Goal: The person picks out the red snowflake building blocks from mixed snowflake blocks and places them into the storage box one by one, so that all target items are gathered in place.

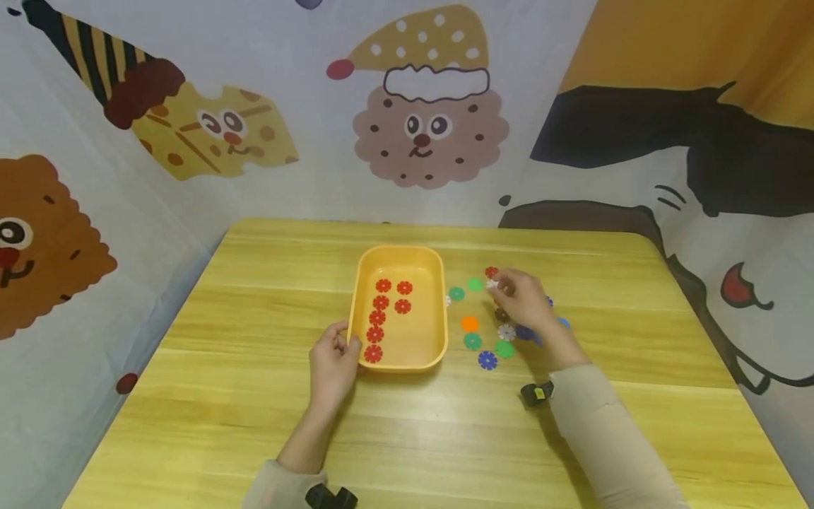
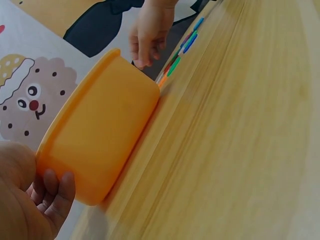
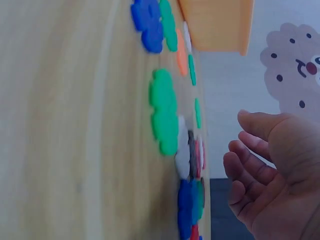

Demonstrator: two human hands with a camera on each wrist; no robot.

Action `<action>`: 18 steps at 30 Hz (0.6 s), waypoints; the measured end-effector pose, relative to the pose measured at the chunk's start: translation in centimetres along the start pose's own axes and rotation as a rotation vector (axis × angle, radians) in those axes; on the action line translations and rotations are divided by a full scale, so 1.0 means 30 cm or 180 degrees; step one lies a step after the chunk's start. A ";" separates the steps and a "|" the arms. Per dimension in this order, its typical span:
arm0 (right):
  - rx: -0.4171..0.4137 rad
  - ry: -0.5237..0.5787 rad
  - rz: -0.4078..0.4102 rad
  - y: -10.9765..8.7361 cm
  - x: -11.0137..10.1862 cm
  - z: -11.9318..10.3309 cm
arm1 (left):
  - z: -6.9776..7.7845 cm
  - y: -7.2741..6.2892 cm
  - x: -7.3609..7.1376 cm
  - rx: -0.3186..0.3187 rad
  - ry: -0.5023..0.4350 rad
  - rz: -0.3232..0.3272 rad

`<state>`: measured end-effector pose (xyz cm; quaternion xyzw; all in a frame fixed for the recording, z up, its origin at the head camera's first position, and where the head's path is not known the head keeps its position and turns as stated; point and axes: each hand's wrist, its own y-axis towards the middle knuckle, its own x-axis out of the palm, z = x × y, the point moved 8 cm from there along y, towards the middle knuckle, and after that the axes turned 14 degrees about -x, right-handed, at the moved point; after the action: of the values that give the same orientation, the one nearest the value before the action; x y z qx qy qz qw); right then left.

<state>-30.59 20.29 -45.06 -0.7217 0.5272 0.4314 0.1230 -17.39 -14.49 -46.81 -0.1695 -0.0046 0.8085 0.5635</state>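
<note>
My left hand [image 1: 335, 364] grips the near left corner of a yellow plastic tray [image 1: 427, 353], thumb at the rim and fingers against the outer wall. In the left wrist view the tray's side [image 2: 102, 125] faces the camera. Inside it, several red notched discs [image 1: 377, 317] form a column, with two more discs [image 1: 403, 306] beside them. Over the loose discs to the tray's right hovers my right hand [image 1: 524, 300]. Its fingers bend loosely, and in the right wrist view nothing shows between thumb and fingers [image 3: 245, 165]. A white disc [image 1: 492, 284] appears by its fingertips in the head view.
Scattered on the wooden table [image 1: 254, 396] right of the tray lie several discs, among them an orange disc [image 1: 469, 324], a blue disc [image 1: 487, 360] and a green disc [image 1: 505, 349]. The right forearm partly covers others. A cartoon-printed cloth [image 1: 286, 191] hangs behind the table.
</note>
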 end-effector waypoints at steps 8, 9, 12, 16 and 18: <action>0.0126 0.0060 -0.0117 -0.021 0.005 0.043 | -0.005 -0.001 -0.003 -0.0007 -0.0010 0.0011; 0.0133 0.0057 -0.0130 -0.023 0.006 0.048 | -0.005 -0.001 -0.002 -0.0002 -0.0010 0.0008; 0.0109 -0.0015 -0.0160 -0.026 0.005 0.061 | -0.004 -0.002 -0.002 0.0016 -0.0001 0.0005; 0.0088 -0.0176 -0.0184 -0.026 0.002 0.075 | -0.004 0.000 -0.001 0.0029 -0.0001 0.0000; 0.0135 -0.0225 -0.0206 -0.029 0.000 0.085 | -0.005 0.001 0.001 0.0021 -0.0007 -0.0010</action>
<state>-31.09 22.25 -46.83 -0.7199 0.5079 0.4411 0.1706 -17.39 -14.50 -46.98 -0.1668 -0.0028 0.8078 0.5653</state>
